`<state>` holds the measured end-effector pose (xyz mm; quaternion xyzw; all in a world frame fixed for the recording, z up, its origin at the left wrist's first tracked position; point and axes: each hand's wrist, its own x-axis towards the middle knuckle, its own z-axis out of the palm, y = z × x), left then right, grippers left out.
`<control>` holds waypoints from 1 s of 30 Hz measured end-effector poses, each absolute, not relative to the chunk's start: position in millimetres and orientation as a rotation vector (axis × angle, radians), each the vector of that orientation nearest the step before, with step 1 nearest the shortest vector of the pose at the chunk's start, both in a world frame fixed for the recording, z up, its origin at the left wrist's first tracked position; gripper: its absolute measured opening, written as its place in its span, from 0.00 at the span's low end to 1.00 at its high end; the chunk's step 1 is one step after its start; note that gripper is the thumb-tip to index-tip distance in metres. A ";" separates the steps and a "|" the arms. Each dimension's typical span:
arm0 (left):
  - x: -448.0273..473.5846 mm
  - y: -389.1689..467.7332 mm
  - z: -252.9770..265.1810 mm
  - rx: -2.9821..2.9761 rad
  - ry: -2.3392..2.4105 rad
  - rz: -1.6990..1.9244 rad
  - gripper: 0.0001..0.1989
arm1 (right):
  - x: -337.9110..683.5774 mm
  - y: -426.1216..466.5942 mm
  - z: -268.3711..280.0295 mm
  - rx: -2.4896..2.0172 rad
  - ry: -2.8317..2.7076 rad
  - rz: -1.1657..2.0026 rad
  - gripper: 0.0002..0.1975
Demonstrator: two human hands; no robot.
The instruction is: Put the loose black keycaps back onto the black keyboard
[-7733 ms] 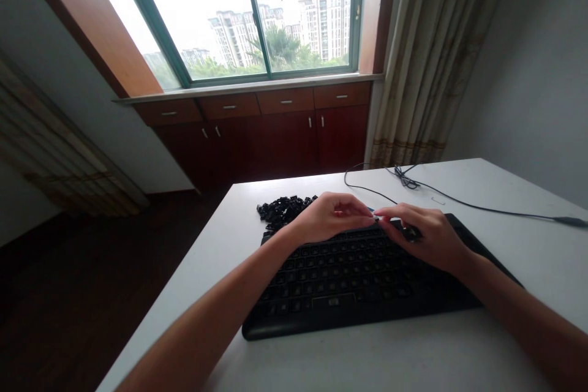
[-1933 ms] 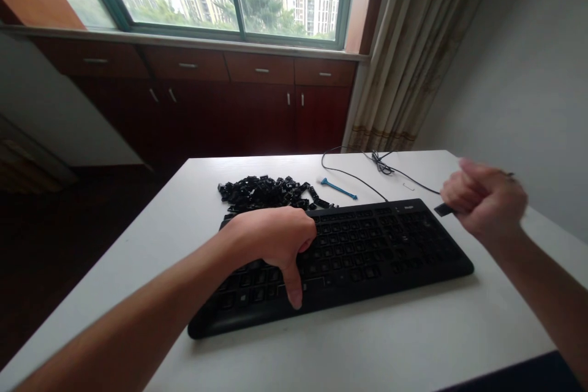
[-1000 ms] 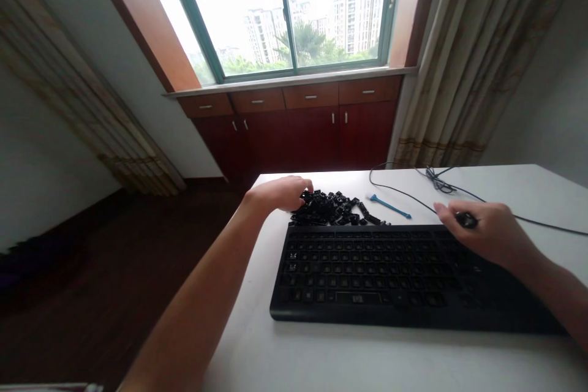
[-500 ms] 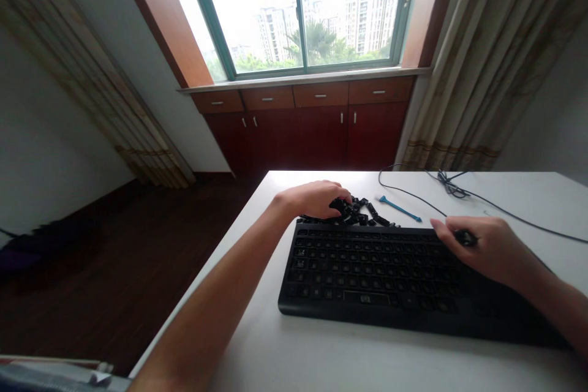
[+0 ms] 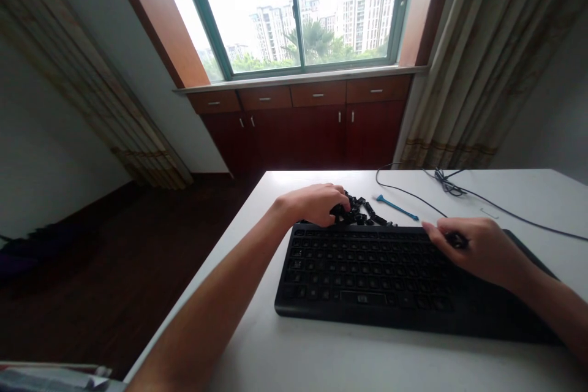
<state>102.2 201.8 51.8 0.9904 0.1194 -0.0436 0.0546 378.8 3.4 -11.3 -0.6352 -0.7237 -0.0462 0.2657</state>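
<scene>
A black keyboard [image 5: 367, 269] lies on the white table, its rows mostly showing bare key sockets with the caps off. Behind its back left edge is a pile of loose black keycaps [image 5: 362, 208]. My left hand [image 5: 316, 203] reaches into this pile, fingers and thumb curled around some of the keycaps; its fingertips are partly hidden. Over the right part of the keyboard, my right hand [image 5: 482, 251] is closed, with black keycaps [image 5: 456, 239] showing between thumb and fingers. How many it holds is hidden.
A blue tool [image 5: 397, 207] rests behind the keyboard, right of the pile. The black cable [image 5: 452, 185] loops across the back of the white table [image 5: 321, 349]. A thin bent wire [image 5: 489, 213] lies at the right. Beyond stand red-brown cabinets [image 5: 294, 135] under a window.
My left hand's fingers have curled further down into the keycaps. My right hand has shifted slightly left, still closed. The whole view has moved a little.
</scene>
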 end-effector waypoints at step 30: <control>109.4 201.7 45.3 3.004 0.342 -0.060 0.13 | 376.0 3.8 -9.4 -1.683 -1.980 -0.090 0.14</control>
